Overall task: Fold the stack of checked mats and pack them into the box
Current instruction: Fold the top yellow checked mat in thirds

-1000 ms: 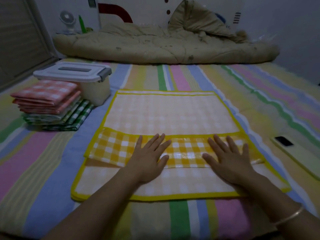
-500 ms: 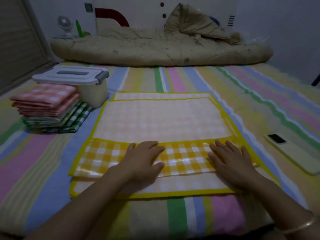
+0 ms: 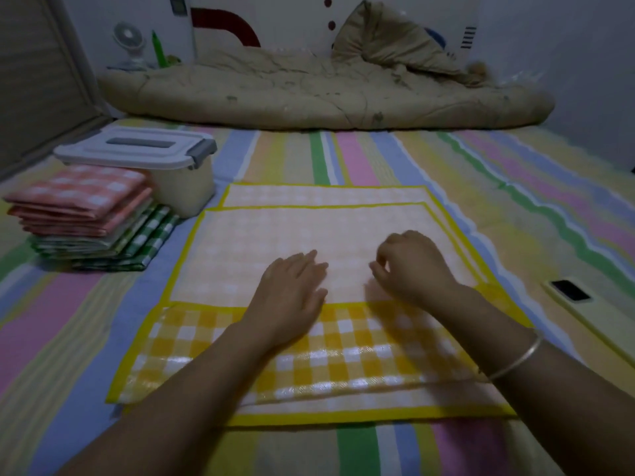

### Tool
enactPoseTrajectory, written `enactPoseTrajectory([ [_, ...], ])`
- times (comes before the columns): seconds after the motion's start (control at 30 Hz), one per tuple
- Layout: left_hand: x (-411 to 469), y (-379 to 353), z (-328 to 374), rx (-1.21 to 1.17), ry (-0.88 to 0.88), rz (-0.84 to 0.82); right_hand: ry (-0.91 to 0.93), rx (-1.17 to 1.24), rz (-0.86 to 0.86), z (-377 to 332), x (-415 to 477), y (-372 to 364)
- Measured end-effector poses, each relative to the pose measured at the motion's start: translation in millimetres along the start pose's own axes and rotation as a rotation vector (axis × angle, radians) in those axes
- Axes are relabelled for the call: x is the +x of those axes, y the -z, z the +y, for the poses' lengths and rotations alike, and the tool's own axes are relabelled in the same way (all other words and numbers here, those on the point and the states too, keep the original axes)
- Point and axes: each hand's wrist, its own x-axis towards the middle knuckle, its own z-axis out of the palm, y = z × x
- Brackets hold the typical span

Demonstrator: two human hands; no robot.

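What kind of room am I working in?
Probably a bedroom floor: a rumpled quilt lies along the wall, a striped mat covers the ground, a small fan stands in the corner.

yellow checked mat (image 3: 309, 242): flat, centre, pale underside up, near edge folded over showing bright checks | folded mats stack (image 3: 86, 214): red over green, far left | box (image 3: 187, 192): pale, lid on, just behind stack
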Motion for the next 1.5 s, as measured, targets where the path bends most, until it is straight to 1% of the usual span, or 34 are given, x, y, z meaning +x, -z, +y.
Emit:
enactPoseTrajectory([
  [0.07, -4.2, -15.3, 1.2, 0.105, -0.046, -0.048, 0.068, 0.05, 0.042, -7.4, 21.9, -6.9],
  [0.13, -8.4, -27.2, 0.3, 0.123, -0.066, -0.042, 0.113, 0.105, 0.057, -12.6, 46.3, -18.7],
  [0.27, -10.7, -30.8, 0.8, 0.158, -0.027, -0.037, 0.148, 0.174, 0.005, -19.7, 104.9, -45.6],
  [0.33, -11.5, -30.9, 2.2, 0.152, 0.009, -0.051, 0.139, 0.158, -0.022, -22.9, 133.9, -54.5],
  [0.47, -11.2, -30.6, 2.7, 0.13, 0.034, -0.071, 0.077, 0.118, -0.182, -25.6, 172.8, -58.8],
  [0.57, -12.2, -29.5, 4.0, 0.109, 0.036, -0.07, 0.045, 0.06, -0.146, -24.7, 180.3, -64.7],
  [0.67, -11.4, -29.0, 4.5, 0.094, 0.033, -0.068, 0.034, 0.033, -0.164, -25.6, 181.4, -63.7],
  [0.77, -12.6, -30.2, 4.5, 0.088, 0.038, -0.064, 0.066, -0.052, -0.114, -23.9, 185.3, -54.5],
  [0.87, -11.9, -29.8, 3.9, 0.072, 0.036, -0.054, 0.092, -0.075, -0.05, -22.0, 182.0, -41.7],
  [1.0, -11.4, -26.7, 4.0, 0.038, 0.05, -0.041, 0.127, -0.026, 0.147, -18.7, 159.2, -20.0],
  [1.03, -11.2, -26.2, 3.9, 0.009, 0.051, -0.012, 0.153, -0.02, 0.199, -17.3, 152.9, -15.2],
  [1.1, -10.8, -21.0, 5.1, -0.102, 0.054, 0.096, 0.218, -0.011, 0.301, -14.6, 139.6, -4.4],
  [1.17, -10.3, -11.0, 6.7, -0.249, 0.064, 0.275, 0.257, -0.004, 0.383, -11.3, 127.2, 5.8],
  [1.23, -11.2, 1.4, 7.1, -0.311, 0.108, 0.492, 0.264, 0.001, 0.436, -7.9, 115.6, 16.0],
  [1.27, -11.0, 7.3, 6.1, -0.354, 0.146, 0.557, 0.263, 0.001, 0.453, -6.5, 110.3, 20.8],
  [1.33, -9.0, 18.9, 5.5, -0.544, 0.252, 0.581, 0.262, -0.01, 0.483, -5.2, 102.7, 25.8],
  [1.37, -7.4, 25.0, 4.6, -0.57, 0.281, 0.591, 0.263, -0.02, 0.494, -5.0, 99.3, 27.5],
  [1.4, -5.6, 32.4, 3.3, -0.479, 0.259, 0.624, 0.263, -0.03, 0.501, -5.5, 95.8, 29.1],
  [1.47, 1.6, 49.8, -0.6, -0.159, 0.171, 0.685, 0.265, -0.043, 0.521, -6.4, 90.7, 31.0],
  [1.5, 7.8, 59.4, -2.1, -0.031, 0.138, 0.681, 0.272, -0.048, 0.531, -6.8, 88.1, 31.2],
])
